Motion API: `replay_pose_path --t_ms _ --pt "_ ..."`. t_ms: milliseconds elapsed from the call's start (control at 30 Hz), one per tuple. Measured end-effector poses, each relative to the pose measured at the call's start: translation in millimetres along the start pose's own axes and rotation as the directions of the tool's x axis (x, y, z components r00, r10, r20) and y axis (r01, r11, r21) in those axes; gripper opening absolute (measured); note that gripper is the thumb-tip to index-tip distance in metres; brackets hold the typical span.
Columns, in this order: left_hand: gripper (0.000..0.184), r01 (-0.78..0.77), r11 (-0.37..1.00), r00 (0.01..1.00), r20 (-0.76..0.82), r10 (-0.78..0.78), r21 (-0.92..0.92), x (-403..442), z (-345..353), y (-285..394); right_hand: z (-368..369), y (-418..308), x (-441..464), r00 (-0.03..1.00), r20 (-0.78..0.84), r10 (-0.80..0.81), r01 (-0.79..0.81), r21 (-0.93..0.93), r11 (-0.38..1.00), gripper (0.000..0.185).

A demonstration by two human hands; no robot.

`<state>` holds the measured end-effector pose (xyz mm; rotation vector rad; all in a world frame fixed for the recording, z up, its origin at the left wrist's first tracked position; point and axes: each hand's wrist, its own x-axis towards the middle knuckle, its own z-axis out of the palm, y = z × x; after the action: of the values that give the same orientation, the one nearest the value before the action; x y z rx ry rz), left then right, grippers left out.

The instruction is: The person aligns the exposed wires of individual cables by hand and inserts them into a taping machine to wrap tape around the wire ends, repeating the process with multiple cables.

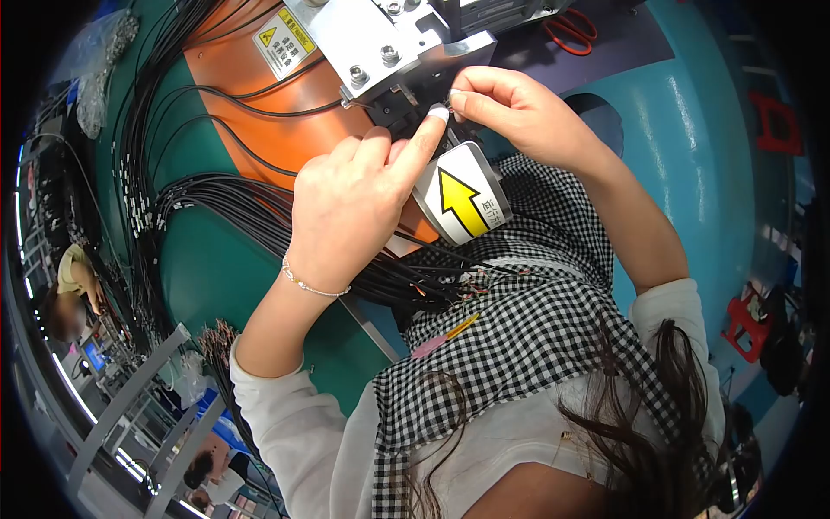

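My left hand [350, 195] reaches up to the machine's dark working head [393, 111]. Its index finger is stretched out with a white cover on the tip, while the other fingers curl in; the thumb is hidden. Close beside that fingertip, my right hand [523, 117] pinches thumb and index finger together. Whatever is in the pinch is too small to make out. A silver metal block [367, 43] with bolts sits above the working head. Just below my fingertips is a round white cover [462, 195] with a yellow arrow.
Black cables [251, 203] run in a thick bundle from the green table [203, 277] to my lap. Others cross the orange plate [251, 104], which bears a yellow warning label [284, 43]. A red cord [571, 35] lies at the back. Other people work at far left.
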<state>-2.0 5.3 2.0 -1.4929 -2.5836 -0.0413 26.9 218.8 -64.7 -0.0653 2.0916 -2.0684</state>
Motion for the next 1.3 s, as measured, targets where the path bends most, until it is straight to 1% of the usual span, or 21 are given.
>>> replay_pose_path --t_ms 67,100,200,233,267,333,367,467,500,533,567,600,633,733,900,1033,1133,1167,1200,1267,1300 --pt "0.059 0.002 1.000 1.000 -0.001 -0.002 0.001 0.1 0.5 0.6 -2.1 -2.3 1.1 0.999 0.050 -0.003 0.003 0.016 1.000 0.021" --pt "0.059 0.005 1.000 1.000 0.001 -0.005 0.001 -0.1 0.6 0.8 -3.3 -3.8 -0.1 0.999 0.049 -0.004 0.004 0.016 1.000 0.021" --pt "0.059 0.010 1.000 1.000 -0.003 -0.010 -0.005 -1.5 2.5 -0.1 -4.4 -15.9 -4.8 1.000 0.027 0.012 -0.008 -0.154 0.988 0.017" --pt "0.059 0.013 1.000 1.000 -0.011 -0.013 -0.014 -1.8 3.5 0.1 -3.4 -16.4 -5.7 1.000 0.028 0.012 -0.007 -0.154 0.988 0.017" --pt "0.059 0.015 1.000 1.000 -0.018 -0.015 -0.024 -2.1 4.4 0.3 -2.0 -16.5 -6.4 0.997 0.003 -0.083 0.081 -0.243 0.967 0.017" --pt "0.060 0.013 1.000 1.000 -0.017 -0.014 -0.018 -3.0 6.4 0.8 0.6 -16.0 -7.1 0.961 -0.022 -0.274 0.240 -0.419 0.876 0.016" --pt "0.060 0.014 1.000 1.000 -0.015 -0.014 -0.013 -3.7 7.3 1.3 2.1 -15.3 -7.4 0.962 -0.023 -0.273 0.238 -0.419 0.876 0.016" --pt "0.060 0.016 1.000 1.000 -0.012 -0.016 -0.005 -4.3 8.0 1.9 7.7 -13.1 -7.3 0.902 -0.084 -0.424 0.310 -0.557 0.771 0.014" --pt "0.061 0.015 1.000 1.000 -0.016 -0.015 -0.002 -4.1 8.2 1.9 8.8 -14.1 -7.6 0.902 -0.083 -0.423 0.310 -0.557 0.771 0.014" --pt "0.061 0.015 1.000 1.000 -0.020 -0.015 0.001 -4.1 8.3 2.0 9.9 -15.8 -8.2 0.957 -0.129 -0.259 0.185 -0.419 0.889 0.014" --pt "0.061 0.015 1.000 1.000 -0.019 -0.015 0.002 -3.7 7.6 2.2 11.0 -17.5 -8.7 0.986 -0.146 -0.084 0.043 -0.266 0.963 0.014" --pt "0.061 0.020 1.000 1.000 -0.017 -0.021 -0.003 -3.0 6.4 2.4 11.9 -18.3 -8.8 0.986 -0.135 0.093 -0.108 -0.107 0.988 0.015" --pt "0.061 0.026 1.000 0.999 -0.017 -0.027 -0.008 -2.0 5.1 2.4 11.0 -15.8 -8.4 0.986 -0.136 0.092 -0.107 -0.107 0.989 0.015" --pt "0.061 0.033 0.999 0.999 -0.020 -0.033 -0.008 -1.7 4.0 1.4 5.8 -7.8 -4.8 0.999 -0.017 0.052 -0.049 0.126 0.991 0.016" --pt "0.061 0.031 0.999 0.999 -0.014 -0.031 -0.005 0.1 4.8 0.5 1.0 -6.9 -6.4 0.996 0.014 0.093 -0.094 0.086 0.992 0.018" --pt "0.059 0.034 0.999 0.999 0.002 -0.034 -0.012 0.6 2.2 1.9 2.4 -4.9 -7.6 0.994 -0.029 0.106 -0.103 0.078 0.992 0.017" --pt "0.056 0.028 0.999 1.000 -0.006 -0.028 -0.035 -2.0 5.1 -2.9 3.8 -1.5 -13.7 0.977 -0.197 0.077 -0.074 0.022 0.997 0.016" --pt "0.053 0.026 0.998 0.999 -0.019 -0.027 -0.063 -2.5 7.0 -4.6 4.1 -3.7 -14.6 0.976 -0.202 0.077 -0.073 0.023 0.997 0.016" --pt "0.050 0.022 0.995 0.999 -0.029 -0.024 -0.092 -2.0 8.1 -5.0 5.5 -8.2 -15.1 0.976 -0.211 0.060 -0.066 -0.022 0.998 0.016" --pt "0.048 0.022 0.995 0.999 -0.023 -0.025 -0.098 -3.5 9.2 -3.9 8.5 -15.5 -15.9 0.974 -0.224 0.029 -0.055 -0.111 0.992 0.016" --pt "0.046 0.031 0.995 0.999 -0.026 -0.034 -0.097 -3.1 8.1 -3.8 8.5 -16.7 -14.8 0.974 -0.225 0.029 -0.054 -0.109 0.993 0.016"
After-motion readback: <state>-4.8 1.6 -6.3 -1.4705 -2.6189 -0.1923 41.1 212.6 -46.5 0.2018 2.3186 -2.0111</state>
